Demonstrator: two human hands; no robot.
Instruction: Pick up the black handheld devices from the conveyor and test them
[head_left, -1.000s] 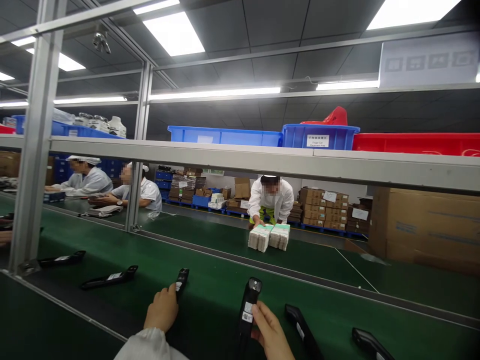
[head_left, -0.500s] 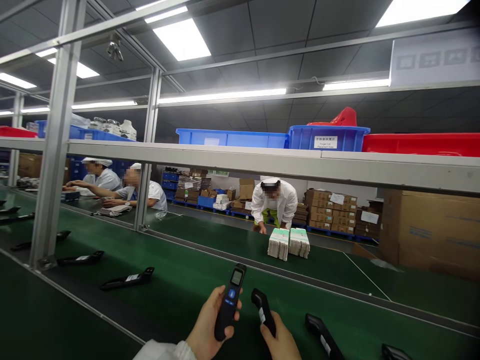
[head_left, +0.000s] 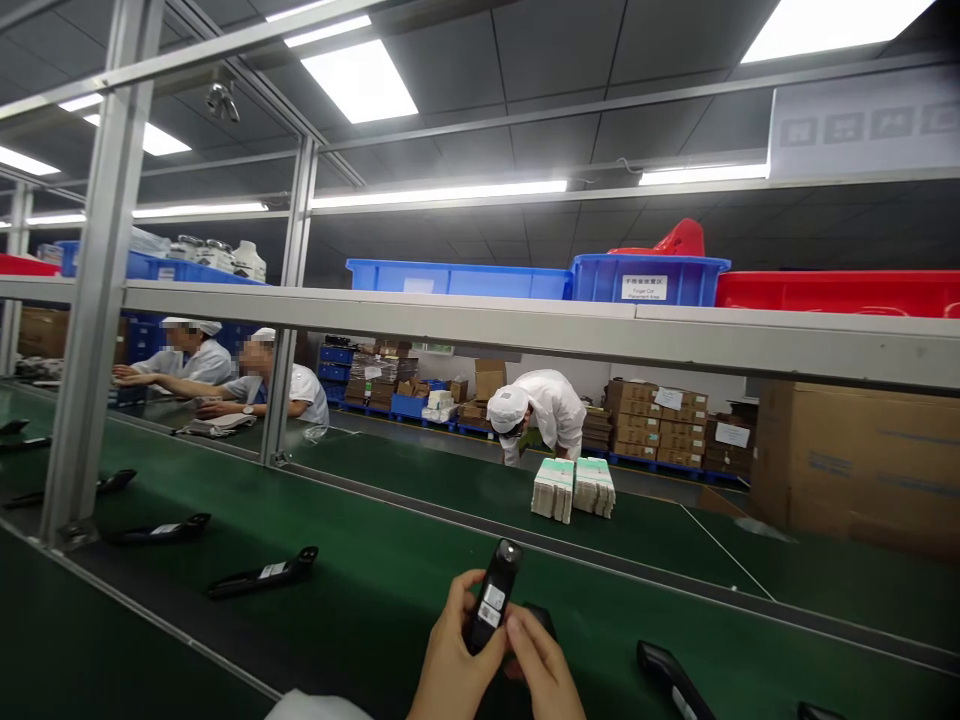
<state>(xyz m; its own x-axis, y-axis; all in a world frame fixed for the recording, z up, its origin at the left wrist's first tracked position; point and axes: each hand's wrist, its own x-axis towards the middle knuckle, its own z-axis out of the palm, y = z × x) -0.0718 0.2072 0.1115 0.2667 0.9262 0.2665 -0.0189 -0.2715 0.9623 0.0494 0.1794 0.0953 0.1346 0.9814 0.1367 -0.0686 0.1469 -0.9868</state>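
Note:
My left hand [head_left: 457, 650] is wrapped round a black handheld thermometer [head_left: 495, 590], held upright with its white-labelled back towards me. The fingertips of my right hand [head_left: 544, 665] are pinched together against the thermometer's lower right edge. Behind those fingers, a second black thermometer [head_left: 541, 617] is mostly hidden; it appears to lie on the green conveyor belt [head_left: 375, 560]. More of these black devices rest on the belt, such as one with a white label [head_left: 266, 574] to the left and another [head_left: 671, 675] to the right.
Metal posts [head_left: 97, 270] and a shelf [head_left: 525, 312] with blue bins [head_left: 457, 280] and a red bin [head_left: 832, 292] stand ahead. Beyond the belt sit stacks of white-green boxes [head_left: 553, 490]. One co-worker [head_left: 544, 410] bends there; two more sit at left. A large carton [head_left: 855, 480] is at right.
The thermometer in my left hand has turned from its screen side to its labelled back. My right hand has moved left from the second thermometer to the first. The co-worker opposite has bent lower.

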